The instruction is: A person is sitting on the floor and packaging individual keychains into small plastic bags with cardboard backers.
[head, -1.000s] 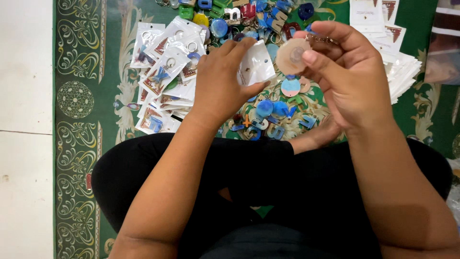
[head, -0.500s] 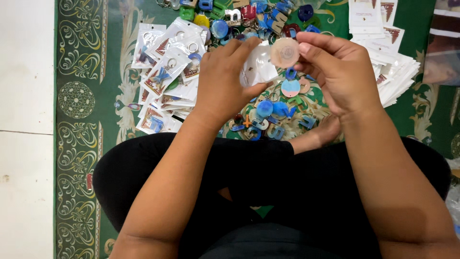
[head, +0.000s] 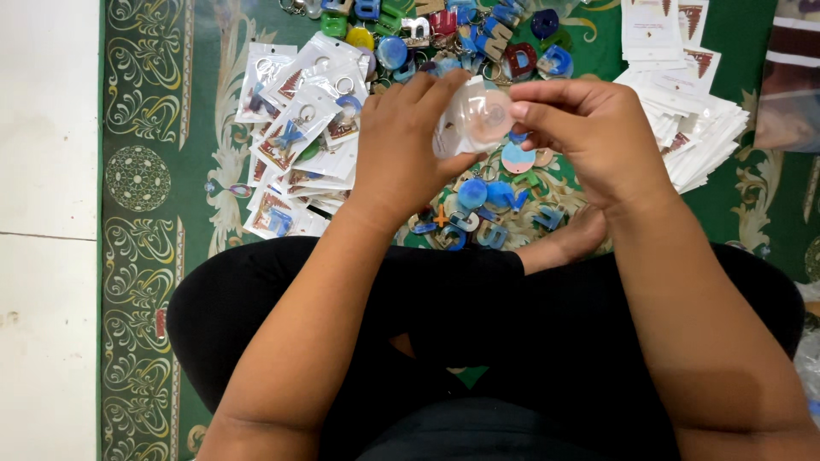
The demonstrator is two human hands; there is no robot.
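My left hand (head: 401, 149) holds a small clear plastic bag (head: 468, 119) up over the carpet. My right hand (head: 598, 141) pinches a round, pale pink keychain disc (head: 489, 113) at the bag's mouth; the disc shows through the plastic, partly inside. Below both hands lie loose coloured letter and round keychains (head: 483, 205) on the green carpet.
A heap of bagged keychains (head: 299, 137) lies left of my hands. A stack of white backing cards (head: 692, 128) sits at the right. More coloured letter keychains (head: 444, 26) spread along the top. My crossed legs in black (head: 478, 316) fill the foreground; white floor tiles (head: 47, 213) border the green carpet (head: 171, 213).
My right hand has carried the round disc leftward from open air to the bag held by my left hand, and the disc now sits behind the clear plastic.
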